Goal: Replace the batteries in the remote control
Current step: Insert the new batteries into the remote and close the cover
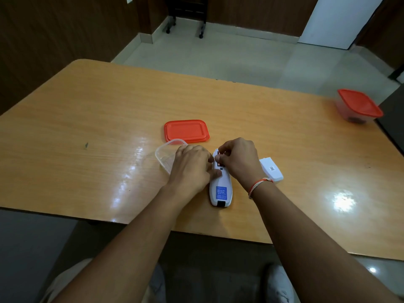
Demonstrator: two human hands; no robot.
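A white remote control (pixel 220 189) lies face down on the wooden table (pixel 87 110), its blue label toward me and its battery bay open at the far end. My left hand (pixel 190 169) presses on the remote's left side, thumb against its edge. My right hand (pixel 238 162) pinches a battery (pixel 219 159) at the open bay; the fingers hide most of it. The white battery cover (pixel 272 170) lies on the table just right of my right wrist.
A clear plastic container (pixel 166 156) without a lid stands left of my left hand, with its orange lid (pixel 186 130) flat behind it. A second container with an orange lid (pixel 358 106) stands at the table's far right edge.
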